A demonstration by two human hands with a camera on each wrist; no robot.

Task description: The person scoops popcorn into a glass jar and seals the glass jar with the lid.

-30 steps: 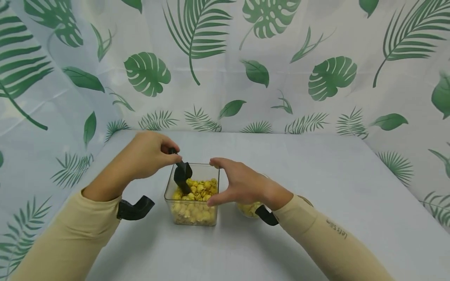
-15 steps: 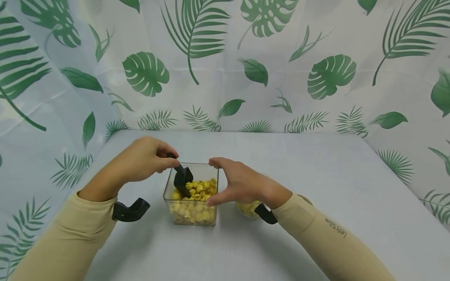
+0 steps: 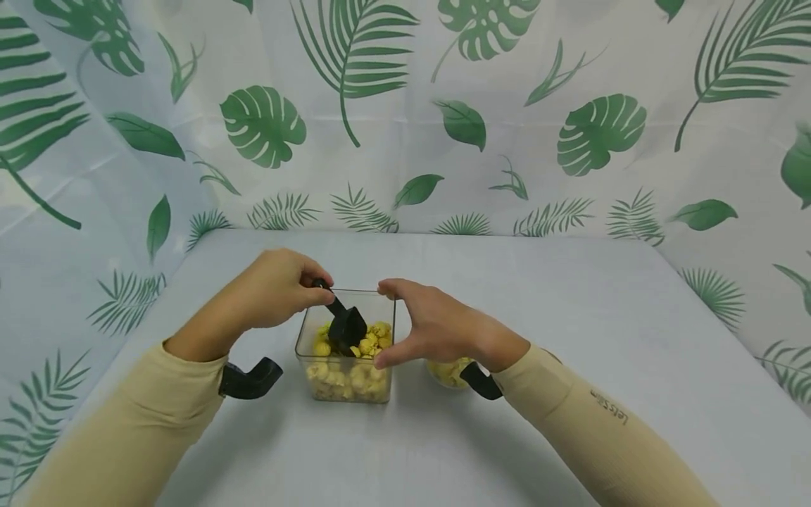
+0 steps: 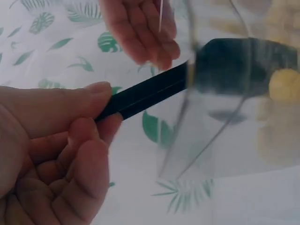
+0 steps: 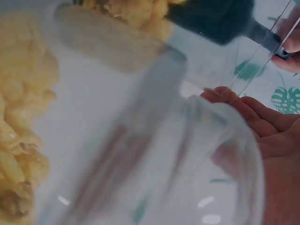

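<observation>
My left hand (image 3: 272,290) pinches the handle of a small black scoop (image 3: 347,331) between thumb and fingers. The scoop's head is down among yellow popcorn (image 3: 375,338) inside a clear square container (image 3: 364,303). In the left wrist view the scoop handle (image 4: 150,91) slants up from the fingertips to the container's rim. My right hand (image 3: 437,327) holds the container's right side, thumb at the near corner and fingers at the far one. In the right wrist view the right fingers (image 5: 253,112) lie against the container's edge.
A round clear jar (image 3: 448,373) with popcorn stands just right of the container, partly hidden under my right hand and wrist. Black wrist mounts (image 3: 252,379) stick out below both sleeves. The white table (image 3: 570,296) meets a leaf-print cloth (image 3: 507,141) at the back.
The left hand and scoop have shifted to the right inside the container, after dipping slightly lower. The right hand has kept its place on the container.
</observation>
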